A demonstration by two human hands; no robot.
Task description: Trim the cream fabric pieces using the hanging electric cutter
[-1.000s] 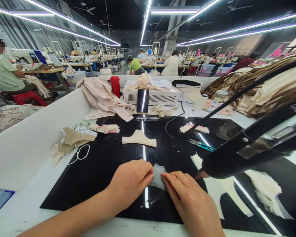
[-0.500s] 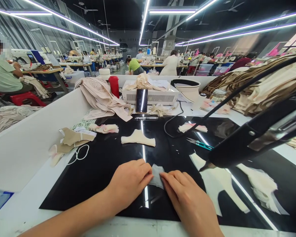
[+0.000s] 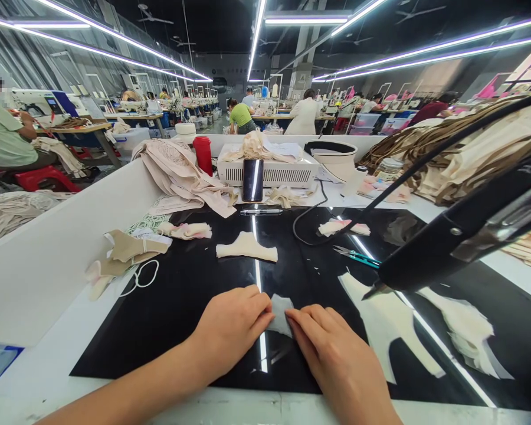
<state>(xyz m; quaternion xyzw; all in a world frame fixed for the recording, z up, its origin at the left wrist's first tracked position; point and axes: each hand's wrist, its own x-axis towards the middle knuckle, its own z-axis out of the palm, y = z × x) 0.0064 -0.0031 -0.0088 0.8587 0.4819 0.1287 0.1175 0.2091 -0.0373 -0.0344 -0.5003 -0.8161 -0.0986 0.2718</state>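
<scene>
A small pale grey-blue piece of fabric (image 3: 281,316) lies over the black mat (image 3: 168,336) near its front edge. My left hand (image 3: 236,321) pinches its left edge between thumb and fingers. At the right edge, the fingertips of my right hand (image 3: 331,339) are pressed together on the same piece. Beyond my hands a cream curved cutout (image 3: 246,247) rests flat on the mat. To the right of my right hand lie a larger cream piece (image 3: 392,319) and a stack of thin pale pieces (image 3: 462,330).
A black pointed tool (image 3: 442,236) reaches in from the right above the cream piece. Teal-handled snips (image 3: 358,257), a cable (image 3: 307,212), a pen (image 3: 261,211) and a phone (image 3: 252,180) are farther back. Tan pieces (image 3: 130,251) lie left. Fabric heaps stand behind; people sit beyond.
My hands keep nearly the same hold on the grey-blue piece. The whole view has shifted very slightly, and the black tool appears a little farther right.
</scene>
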